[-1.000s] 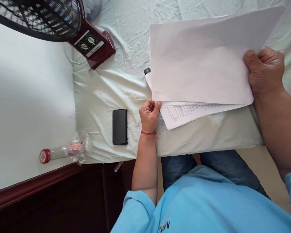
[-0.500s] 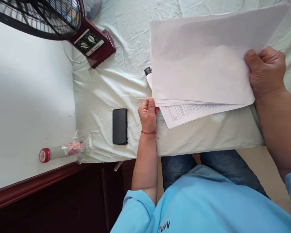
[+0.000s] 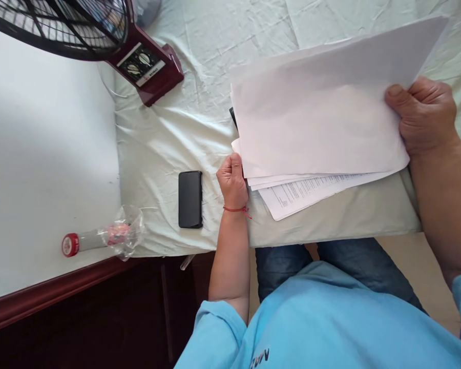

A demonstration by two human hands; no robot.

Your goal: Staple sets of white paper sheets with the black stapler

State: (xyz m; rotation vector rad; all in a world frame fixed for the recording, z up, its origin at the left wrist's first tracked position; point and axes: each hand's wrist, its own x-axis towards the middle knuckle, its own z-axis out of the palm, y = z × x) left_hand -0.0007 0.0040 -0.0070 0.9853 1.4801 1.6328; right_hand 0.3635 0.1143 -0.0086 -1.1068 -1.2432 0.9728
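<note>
A stack of white paper sheets (image 3: 322, 113) is held up above the cloth, its blank top sheet facing me. My right hand (image 3: 426, 115) grips the stack's right edge, with the thumb on top. At the lower left corner my left hand (image 3: 232, 182), with a red string on the wrist, is closed with the thumb pressed on the fingers; the paper edge touches it. Below the blank sheets a printed sheet (image 3: 292, 199) sticks out, its text partly covered. A dark object (image 3: 233, 117) shows only slightly behind the stack's left edge.
A black phone (image 3: 190, 200) lies on the pale green cloth (image 3: 207, 138), left of my left hand. A dark red fan (image 3: 153, 69) stands at the upper left. A clear bottle with a red cap (image 3: 70, 245) and a plastic bag lies at the lower left.
The stack has tilted, its left side moving down toward me, and the printed sheet has shifted down too. My right hand has moved slightly. The dark object is now more covered.
</note>
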